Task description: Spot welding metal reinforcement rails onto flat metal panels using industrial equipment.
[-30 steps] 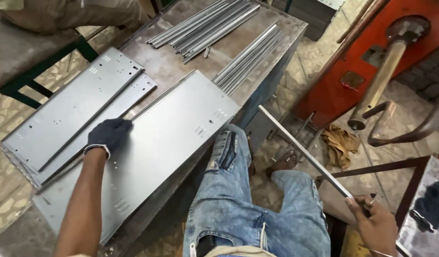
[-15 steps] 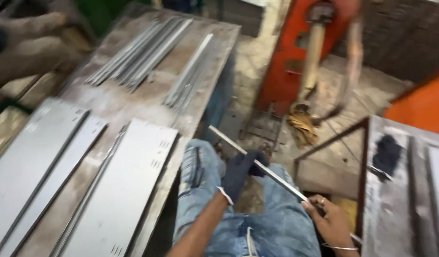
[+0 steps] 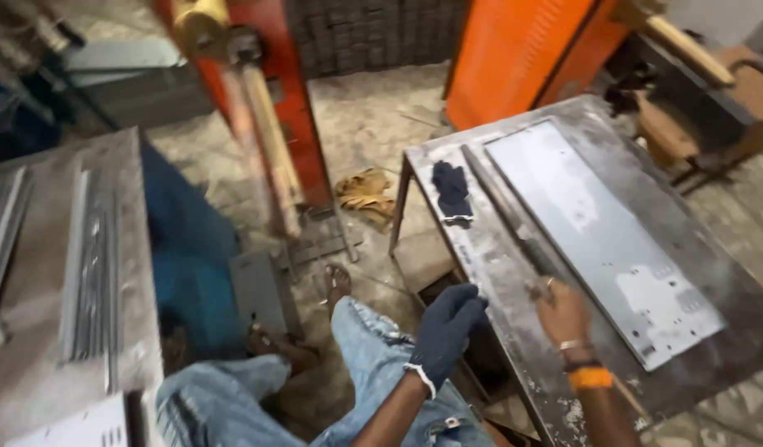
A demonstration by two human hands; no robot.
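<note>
My right hand [image 3: 563, 313], bare with an orange wristband, grips a long thin metal strip [image 3: 501, 207] that lies along the worn steel table [image 3: 729, 331] on my right. My left hand [image 3: 448, 327], in a dark blue glove, hovers by the table's near edge just left of the strip, fingers curled, holding nothing I can see. A flat grey metal sheet [image 3: 605, 240] with small holes lies on the table beside the strip. A spare dark glove [image 3: 453, 190] rests on the table's far left corner.
A red press machine [image 3: 266, 108] with a long handle stands ahead on the floor, and an orange machine [image 3: 522, 58] behind the table. A second bench [image 3: 34, 348] with metal strips [image 3: 92, 265] is at my left. A tan rag [image 3: 365, 190] lies on the floor.
My view has swung right from the left bench to the right table. The strip, held in the air before, now lies on the table. My left hand has let go of it.
</note>
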